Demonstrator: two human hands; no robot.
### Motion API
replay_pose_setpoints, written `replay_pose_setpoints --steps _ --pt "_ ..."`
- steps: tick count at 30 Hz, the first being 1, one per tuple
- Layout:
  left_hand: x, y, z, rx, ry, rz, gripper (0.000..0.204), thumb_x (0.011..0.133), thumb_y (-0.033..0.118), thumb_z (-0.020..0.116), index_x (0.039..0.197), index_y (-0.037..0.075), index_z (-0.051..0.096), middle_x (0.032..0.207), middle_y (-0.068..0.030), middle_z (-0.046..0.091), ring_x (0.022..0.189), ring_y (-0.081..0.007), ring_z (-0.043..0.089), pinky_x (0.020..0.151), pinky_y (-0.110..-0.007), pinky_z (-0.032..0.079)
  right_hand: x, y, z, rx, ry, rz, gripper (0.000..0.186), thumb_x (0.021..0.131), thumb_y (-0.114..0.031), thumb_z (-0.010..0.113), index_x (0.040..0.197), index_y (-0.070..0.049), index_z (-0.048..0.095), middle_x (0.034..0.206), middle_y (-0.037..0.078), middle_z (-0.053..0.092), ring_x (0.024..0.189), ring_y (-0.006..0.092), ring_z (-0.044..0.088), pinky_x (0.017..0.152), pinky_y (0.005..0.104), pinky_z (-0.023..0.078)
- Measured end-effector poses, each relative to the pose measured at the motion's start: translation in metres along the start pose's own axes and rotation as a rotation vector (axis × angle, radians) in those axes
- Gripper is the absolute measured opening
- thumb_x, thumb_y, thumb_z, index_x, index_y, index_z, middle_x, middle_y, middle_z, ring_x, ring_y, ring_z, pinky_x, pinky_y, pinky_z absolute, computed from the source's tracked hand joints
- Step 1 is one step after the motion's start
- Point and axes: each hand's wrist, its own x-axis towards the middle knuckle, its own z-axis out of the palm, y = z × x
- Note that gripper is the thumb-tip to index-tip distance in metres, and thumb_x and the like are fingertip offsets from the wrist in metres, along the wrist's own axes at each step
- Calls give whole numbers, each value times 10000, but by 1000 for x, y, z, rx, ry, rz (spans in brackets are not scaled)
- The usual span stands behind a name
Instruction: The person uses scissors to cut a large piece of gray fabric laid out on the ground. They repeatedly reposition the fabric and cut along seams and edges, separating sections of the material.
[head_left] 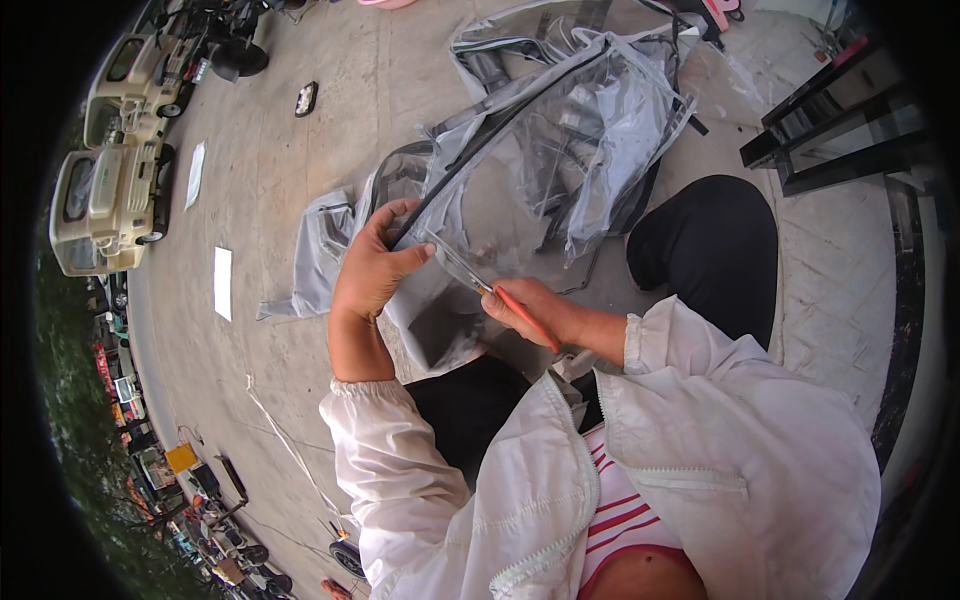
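Note:
A large clear plastic cover (520, 165) with grey fabric edging and black trim lies bunched over the ground and across my lap. My left hand (368, 262) is closed on its black trim strip (450, 175), fingers behind and thumb in front. In my right hand (525, 308), lower and to the right, is a red-handled tool (528, 318) with a long, narrow metal front. That metal end points up and left toward my left thumb, beside the cover's edge. Whether it touches the edge I cannot tell.
A black metal frame (830, 130) stands at right. On the paved ground lie white sheets (222, 283), a small dark-edged object (306, 99) and a pale cord (285, 430). Beige vehicles (110, 205) are parked at far left. My bent knee (715, 250) is beside the cover.

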Motion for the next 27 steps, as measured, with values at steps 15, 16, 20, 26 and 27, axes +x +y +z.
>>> replay_pose_setpoints --steps 15,16,20,26,27 --pt "2 -9 -6 13 30 -4 447 693 -24 694 1096 28 507 892 -26 568 794 -91 512 749 -194 404 -2 -14 0 36 -50 105 548 964 -482 372 681 -16 426 571 42 360 573 151 366 558 348 358" --pt "3 -10 -6 27 47 1 447 689 -20 698 1088 31 502 887 -26 565 790 -93 510 749 -194 402 -3 -14 -1 25 -53 110 552 965 -487 364 680 -18 425 571 43 364 572 153 368 559 348 360" --pt "4 -15 -8 14 77 23 433 680 -13 702 1061 38 503 885 -23 562 799 -92 509 755 -194 397 -5 -14 1 35 -76 125 573 966 -501 338 672 -17 420 562 58 382 563 172 381 562 355 366" --pt "-2 -5 0 15 7 -11 384 687 -11 705 1017 37 516 867 3 547 802 -80 500 748 -195 392 1 -17 1 106 -64 189 558 969 -491 343 693 -14 429 581 70 408 580 181 394 581 355 378" --pt "-2 -4 3 13 -8 -11 373 688 -8 706 1009 37 520 863 8 542 801 -77 497 749 -194 391 3 -18 0 94 -45 147 553 968 -490 348 698 -15 432 585 67 400 586 177 394 584 352 377"
